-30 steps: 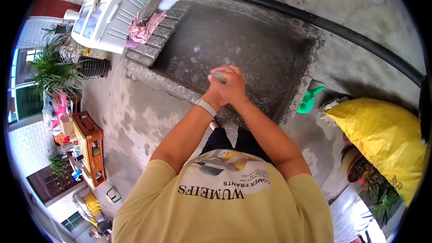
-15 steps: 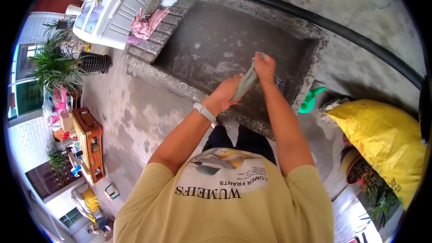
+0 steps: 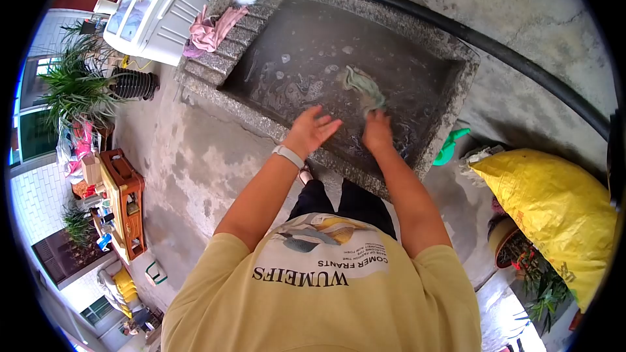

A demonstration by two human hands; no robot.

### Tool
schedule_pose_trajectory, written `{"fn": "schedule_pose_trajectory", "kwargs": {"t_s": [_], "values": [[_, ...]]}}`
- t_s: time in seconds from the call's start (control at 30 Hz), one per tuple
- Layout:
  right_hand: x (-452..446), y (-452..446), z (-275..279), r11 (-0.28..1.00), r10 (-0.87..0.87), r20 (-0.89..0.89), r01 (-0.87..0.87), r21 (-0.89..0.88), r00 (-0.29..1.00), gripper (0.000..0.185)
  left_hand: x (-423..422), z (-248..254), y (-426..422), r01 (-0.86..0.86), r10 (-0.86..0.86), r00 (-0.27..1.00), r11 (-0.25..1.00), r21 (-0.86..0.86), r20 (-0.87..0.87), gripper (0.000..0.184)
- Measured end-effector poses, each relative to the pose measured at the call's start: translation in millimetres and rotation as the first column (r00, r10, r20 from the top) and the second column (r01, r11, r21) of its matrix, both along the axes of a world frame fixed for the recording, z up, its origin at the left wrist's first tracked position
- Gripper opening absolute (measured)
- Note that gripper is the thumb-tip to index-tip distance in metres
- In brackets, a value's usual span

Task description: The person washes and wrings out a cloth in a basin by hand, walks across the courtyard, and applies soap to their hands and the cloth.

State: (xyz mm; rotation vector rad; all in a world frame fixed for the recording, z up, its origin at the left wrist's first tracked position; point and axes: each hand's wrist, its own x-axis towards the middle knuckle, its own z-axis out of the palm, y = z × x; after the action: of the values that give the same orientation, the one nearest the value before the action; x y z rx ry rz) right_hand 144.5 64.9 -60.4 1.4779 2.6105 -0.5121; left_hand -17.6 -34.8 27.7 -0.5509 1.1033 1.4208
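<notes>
A pale green cloth (image 3: 362, 87) trails out in the murky water of the stone wash basin (image 3: 195, 83). My right hand (image 3: 377, 133) is closed at the cloth's near end, low over the water; its fingertips are partly hidden. My left hand (image 3: 312, 132), with a light band on the wrist, hangs above the basin's near rim. Its fingers are spread and nothing is in them. A gap lies between this hand and the cloth.
A pink cloth (image 3: 214, 30) lies on the ridged washboard end. Behind it stands a white washing machine (image 3: 171, 16). A black hose (image 3: 417, 1) runs along the far rim. To the right are a green plastic item (image 3: 450, 146) and a yellow sack (image 3: 554, 202).
The green cloth was bunched between both hands above the basin; now it stretches into the water. My left hand has let go and moved left, while my right hand has come down toward me.
</notes>
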Motion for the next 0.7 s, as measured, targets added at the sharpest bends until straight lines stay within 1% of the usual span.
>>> {"fn": "schedule_pose_trajectory", "kwargs": {"t_s": [0.03,0.07,0.1,0.13,0.17,0.2,0.23,0.27,0.33,0.37,0.4,0.43,0.47,0.5,0.53,0.57,0.6,0.63,0.67,0.7], "values": [[-1,-2,-1,0.975,0.108,0.026,-0.1,-0.198,0.994,0.044,4,-1,1,-0.001,0.001,1.0,1.0,0.004,-0.002,0.062],[-4,-2,-3,0.901,0.218,0.028,-0.19,-0.389,0.976,0.044,7,-1,1,0.041,-0.04,0.998,0.999,-0.008,0.039,0.061],[-5,3,-4,0.901,0.222,0.023,-0.196,-0.388,0.975,0.044,7,-3,0,0.081,-0.079,0.994,0.996,-0.023,0.081,0.06],[0,12,-5,0.883,0.07,0.034,-0.046,-0.467,0.997,0.043,7,-7,-2,0.066,-0.063,0.995,0.997,-0.03,0.083,0.059],[6,22,-7,0.837,-0.08,0.059,0.099,-0.538,0.995,0.042,6,-11,-3,0.058,-0.055,0.995,0.998,-0.03,0.081,0.059],[13,19,-45,0.839,-0.358,-0.079,0.284,-0.465,0.93,0.032,5,-10,-4,0.066,-0.063,0.996,0.997,-0.043,0.067,0.06],[8,11,-62,0.844,-0.347,-0.086,0.271,-0.463,0.934,0.032,2,-8,-4,0.072,-0.07,0.996,0.996,-0.055,0.049,0.06],[2,5,-72,0.888,-0.398,-0.194,0.324,-0.328,0.897,0.03,1,-8,-3,0.057,-0.055,0.998,0.997,-0.047,0.038,0.06],[-8,-3,-53,0.911,-0.409,-0.32,0.366,-0.188,0.854,0.028,3,-14,-2,0.055,-0.047,0.996,0.993,-0.109,0.078,0.059],[-6,-3,-38,0.674,-0.581,-0.248,0.288,-0.68,0.775,0.028,4,-18,-1,0.037,-0.031,0.997,0.994,-0.099,0.07,0.059],[-9,-2,-13,0.236,-0.685,-0.081,0.115,-0.965,0.725,0.028,5,-23,2,0.089,-0.081,0.995,0.984,-0.152,0.054,0.059],[-15,-3,6,0.243,-0.673,-0.089,0.106,-0.964,0.735,0.028,5,-26,3,0.138,-0.132,0.99,0.968,-0.21,0.044,0.059],[-22,-3,23,0.075,-0.766,-0.065,-0.011,-0.997,0.64,0.027,5,-27,7,0.135,-0.13,0.991,0.958,-0.255,0.036,0.052],[-28,-2,41,-0.084,-0.839,-0.008,-0.144,-0.986,0.545,0.026,4,-23,9,0.117,-0.113,0.993,0.962,-0.247,0.03,0.052],[-33,-3,59,-0.085,-0.829,-0.011,-0.145,-0.986,0.558,0.026,4,-15,9,0.13,-0.121,0.991,0.975,-0.179,0.057,0.046],[-39,-3,77,-0.084,-0.849,-0.083,-0.288,-0.954,0.523,0.024,3,-11,9,0.143,-0.135,0.988,0.984,-0.109,0.079,0.04],[-43,-3,96,-0.078,-0.867,-0.149,-0.425,-0.902,0.476,0.023,1,-20,7,0.13,-0.122,0.99,0.986,-0.104,0.074,0.04],[-45,-4,121,-0.081,-0.86,-0.154,-0.427,-0.901,0.486,0.023,-1,-35,2,0.199,-0.201,0.979,0.977,0.073,0.015,0.036],[-48,-4,148,-0.054,-0.872,-0.184,-0.463,-0.885,0.453,0.022,-5,-43,3,0.274,-0.265,0.962,0.929,0.247,-0.069,0.034],[-50,-5,162,-0.029,-0.883,-0.211,-0.498,-0.867,0.419,0.021,-7,-35,7,0.264,-0.251,0.964,0.931,0.251,-0.084,0.034]]}}
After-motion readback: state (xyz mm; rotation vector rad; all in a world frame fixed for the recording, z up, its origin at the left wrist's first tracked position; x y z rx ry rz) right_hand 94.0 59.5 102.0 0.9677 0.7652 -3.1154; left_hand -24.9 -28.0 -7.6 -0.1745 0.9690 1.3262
